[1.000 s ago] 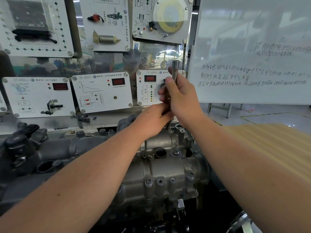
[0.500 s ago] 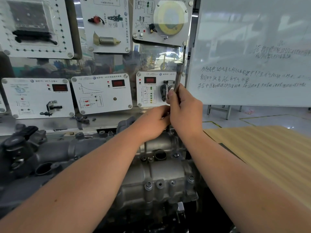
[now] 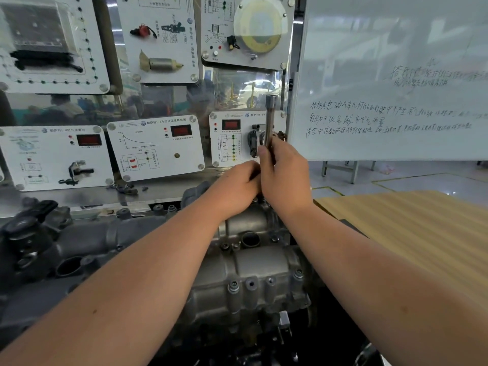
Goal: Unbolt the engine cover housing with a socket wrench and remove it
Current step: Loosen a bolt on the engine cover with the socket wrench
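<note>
now, change: the socket wrench point(image 3: 270, 120) is found nearly upright above the engine cover housing point(image 3: 253, 265); half a second ago it leaned a little more, and a second ago its handle was held higher against the panels.
right hand point(image 3: 286, 178): its grip is clenched round the lower part of the wrench handle, the thumb laid along the shaft.
left hand point(image 3: 237, 188): curled at the foot of the wrench, touching the right hand; what is held inside it is hidden, so the grip cannot be told for certain.
housing: seated on the engine, directly below the two hands at the housing's far edge; several bolts point(image 3: 233, 286) are seen in place along its near edge.
meaning: a far-edge bolt is judged to be under turning; most of the unbolting seems left, and removal is not yet possible.
behind the housing: sensor display panels point(image 3: 155, 146) and a whiteboard point(image 3: 396, 75) are mounted.
</note>
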Motion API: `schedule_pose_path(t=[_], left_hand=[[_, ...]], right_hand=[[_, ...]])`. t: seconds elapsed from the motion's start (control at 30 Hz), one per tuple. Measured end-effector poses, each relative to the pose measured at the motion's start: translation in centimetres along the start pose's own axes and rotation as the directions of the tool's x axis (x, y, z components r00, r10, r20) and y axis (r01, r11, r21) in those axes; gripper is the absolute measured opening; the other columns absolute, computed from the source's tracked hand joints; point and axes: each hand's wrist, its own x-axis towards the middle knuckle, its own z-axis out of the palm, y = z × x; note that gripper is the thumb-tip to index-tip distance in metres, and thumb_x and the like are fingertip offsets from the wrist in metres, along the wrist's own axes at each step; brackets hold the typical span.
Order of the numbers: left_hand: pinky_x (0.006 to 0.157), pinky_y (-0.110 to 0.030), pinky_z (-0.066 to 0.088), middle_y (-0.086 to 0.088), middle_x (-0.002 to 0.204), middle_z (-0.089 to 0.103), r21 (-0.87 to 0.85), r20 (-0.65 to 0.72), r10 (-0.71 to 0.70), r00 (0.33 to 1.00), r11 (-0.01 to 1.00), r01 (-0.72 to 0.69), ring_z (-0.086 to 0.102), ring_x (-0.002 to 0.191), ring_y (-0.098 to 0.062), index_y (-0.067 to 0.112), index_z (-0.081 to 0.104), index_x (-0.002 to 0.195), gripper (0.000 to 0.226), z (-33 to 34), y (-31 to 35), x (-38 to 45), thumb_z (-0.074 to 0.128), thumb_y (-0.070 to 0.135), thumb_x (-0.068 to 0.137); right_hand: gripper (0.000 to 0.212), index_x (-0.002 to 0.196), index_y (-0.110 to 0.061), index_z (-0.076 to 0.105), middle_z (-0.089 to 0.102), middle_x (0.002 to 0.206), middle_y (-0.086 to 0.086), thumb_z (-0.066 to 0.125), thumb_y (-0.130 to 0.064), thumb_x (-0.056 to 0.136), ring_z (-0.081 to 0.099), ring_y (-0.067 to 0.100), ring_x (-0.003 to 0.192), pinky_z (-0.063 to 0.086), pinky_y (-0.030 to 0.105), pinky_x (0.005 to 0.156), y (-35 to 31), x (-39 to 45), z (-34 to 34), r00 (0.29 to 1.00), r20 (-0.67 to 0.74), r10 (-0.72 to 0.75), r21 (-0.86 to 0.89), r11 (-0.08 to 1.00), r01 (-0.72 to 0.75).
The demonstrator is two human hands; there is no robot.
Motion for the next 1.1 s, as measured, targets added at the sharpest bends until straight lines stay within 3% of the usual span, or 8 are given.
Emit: schedule_pose_path(t=[0.07,0.13,0.23,0.33,0.6,0.77,0.93,1.1], left_hand=[[0.072,-0.043,0.053,0.001,0.085,0.069,0.020,0.038,-0.007,0.999,1.000,0.006,0.065,0.077,-0.015,0.024,0.061,0.092,0.019,0.0,0.0,-0.1,0.046,0.024,0.103],[0.087,-0.049,0.054,-0.005,0.103,0.072,0.045,0.057,-0.003,0.998,0.999,0.000,0.067,0.094,-0.023,0.019,0.063,0.107,0.018,0.0,0.1,-0.2,0.045,0.022,0.103],[0.090,-0.047,0.055,-0.003,0.110,0.071,0.047,0.037,0.008,0.999,0.999,-0.010,0.067,0.098,-0.021,0.019,0.060,0.121,0.023,0.2,0.2,-0.4,0.046,0.021,0.103],[0.085,-0.043,0.056,0.000,0.102,0.070,0.048,0.015,-0.002,1.000,0.999,0.001,0.066,0.090,-0.016,0.022,0.059,0.122,0.024,0.2,0.3,-0.9,0.045,0.018,0.103],[0.088,-0.049,0.054,-0.011,0.111,0.071,0.106,-0.016,-0.031,0.999,0.994,0.032,0.066,0.098,-0.029,0.014,0.062,0.122,0.025,0.2,1.8,-1.7,0.045,0.016,0.103],[0.086,-0.052,0.054,-0.010,0.101,0.073,0.103,-0.017,-0.052,0.998,0.993,0.054,0.068,0.092,-0.029,0.016,0.065,0.108,0.020,0.3,1.9,-2.2,0.045,0.020,0.103],[0.085,-0.046,0.055,-0.004,0.096,0.071,0.075,-0.022,-0.034,0.999,0.997,0.035,0.066,0.087,-0.021,0.029,0.060,0.093,0.019,0.2,2.0,-2.3,0.047,0.022,0.104],[0.091,-0.048,0.054,-0.011,0.111,0.071,0.064,0.003,-0.033,0.999,0.997,0.033,0.066,0.099,-0.028,0.015,0.065,0.115,0.022,0.3,1.2,-1.7,0.047,0.019,0.104]], right_hand=[[0.014,0.105,-0.011,0.056,0.059,0.085,-0.001,0.045,-0.019,0.105,0.058,0.023,0.081,0.039,0.033,0.067,0.1,-0.1,0.0,1.000,0.006,0.005,0.018,1.000,-0.005],[0.023,0.125,-0.012,0.053,0.066,0.091,0.002,0.044,-0.020,0.105,0.060,0.023,0.081,0.044,0.034,0.066,0.0,-0.3,0.1,1.000,-0.005,0.003,0.034,0.999,-0.002],[0.037,0.140,-0.011,0.046,0.069,0.101,0.003,0.047,-0.025,0.105,0.063,0.023,0.087,0.046,0.033,0.072,0.0,-0.5,0.3,1.000,-0.001,0.031,0.068,0.997,-0.031],[0.040,0.139,-0.011,0.047,0.061,0.094,-0.006,0.052,-0.030,0.104,0.058,0.014,0.084,0.043,0.029,0.074,-0.1,-0.5,0.4,0.999,0.024,0.035,0.065,0.997,-0.036],[0.033,0.135,-0.012,0.049,0.070,0.100,0.003,0.045,-0.027,0.106,0.056,0.016,0.081,0.042,0.032,0.070,-0.2,-0.6,-0.2,0.998,0.009,0.055,0.072,0.996,-0.056],[0.029,0.130,-0.014,0.049,0.055,0.080,-0.017,0.045,-0.027,0.105,0.045,-0.006,0.064,0.035,0.029,0.064,0.0,-1.1,-0.2,0.996,-0.009,0.086,0.094,0.992,-0.085],[0.028,0.130,-0.015,0.047,0.069,0.098,-0.001,0.043,-0.028,0.106,0.063,0.017,0.085,0.048,0.035,0.072,-0.2,-1.0,-0.5,0.991,0.011,0.134,0.147,0.980,-0.135],[0.027,0.129,-0.015,0.046,0.061,0.088,-0.006,0.045,-0.028,0.105,0.055,0.015,0.073,0.043,0.033,0.067,-0.2,-0.7,-0.1,0.991,0.023,0.128,0.094,0.987,-0.130]])
